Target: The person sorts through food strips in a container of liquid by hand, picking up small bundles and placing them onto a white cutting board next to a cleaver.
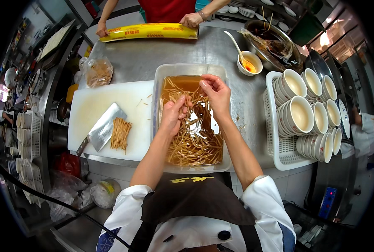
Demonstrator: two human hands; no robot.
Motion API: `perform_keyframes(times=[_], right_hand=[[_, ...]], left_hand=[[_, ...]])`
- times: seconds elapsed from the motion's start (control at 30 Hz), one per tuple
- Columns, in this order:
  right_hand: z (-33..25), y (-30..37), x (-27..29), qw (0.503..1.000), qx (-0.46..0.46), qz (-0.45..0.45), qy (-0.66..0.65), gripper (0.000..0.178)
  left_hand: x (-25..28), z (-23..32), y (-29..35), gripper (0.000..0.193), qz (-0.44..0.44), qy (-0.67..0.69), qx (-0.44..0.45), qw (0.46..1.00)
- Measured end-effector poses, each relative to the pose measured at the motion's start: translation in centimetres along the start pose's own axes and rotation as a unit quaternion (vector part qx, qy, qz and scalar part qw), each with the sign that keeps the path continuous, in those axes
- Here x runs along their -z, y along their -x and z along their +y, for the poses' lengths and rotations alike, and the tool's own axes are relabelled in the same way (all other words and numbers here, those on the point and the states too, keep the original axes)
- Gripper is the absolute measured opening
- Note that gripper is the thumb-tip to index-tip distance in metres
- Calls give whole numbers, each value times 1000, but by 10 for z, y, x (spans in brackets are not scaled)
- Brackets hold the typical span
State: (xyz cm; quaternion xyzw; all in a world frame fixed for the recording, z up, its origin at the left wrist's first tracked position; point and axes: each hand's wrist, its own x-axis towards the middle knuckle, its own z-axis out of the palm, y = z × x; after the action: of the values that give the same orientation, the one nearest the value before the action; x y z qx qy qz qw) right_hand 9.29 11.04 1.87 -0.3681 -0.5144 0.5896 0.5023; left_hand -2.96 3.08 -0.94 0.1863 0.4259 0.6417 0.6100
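In front of me stands a rectangular translucent plastic tub (157, 84) with brown liquid and many thin light-brown strips (195, 149) lying in it. My left hand (175, 112) is over the tub's left part, its fingers curled around a few of the strips. Higher and to the right, my right hand (216, 93) is held over the liquid with thumb and fingers pinched together; what is between them is too small to make out. Left of the tub, a cleaver (107, 126) lies flat on a white cutting board (88, 101), beside a neat bundle of cut strips (121, 133).
At right, a white plastic basket (290, 161) holds stacked bowls (300, 113). Beyond are a small bowl with a spoon (250, 63) and a large metal basin (275, 46). A plastic bag (98, 71) sits behind the board. Across the steel table, another person holds a yellow roll (151, 32).
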Motion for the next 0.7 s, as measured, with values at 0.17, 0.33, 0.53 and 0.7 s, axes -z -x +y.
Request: perform_keyframes(times=[0.17, 0.33, 0.53, 0.7], right_hand=[[-18, 4, 3, 1000, 29, -2, 7, 19], [-35, 13, 6, 963, 47, -86, 252, 17], [-18, 19, -15, 963, 56, -101, 242, 15], [-13, 23, -20, 954, 132, -50, 263, 10]], left_hand=[[4, -3, -3, 17, -10, -8, -9, 1000], [4, -4, -2, 17, -2, 12, -37, 999], [2, -7, -2, 14, 13, 18, -55, 998], [4, -9, -1, 11, 1, -4, -60, 998]])
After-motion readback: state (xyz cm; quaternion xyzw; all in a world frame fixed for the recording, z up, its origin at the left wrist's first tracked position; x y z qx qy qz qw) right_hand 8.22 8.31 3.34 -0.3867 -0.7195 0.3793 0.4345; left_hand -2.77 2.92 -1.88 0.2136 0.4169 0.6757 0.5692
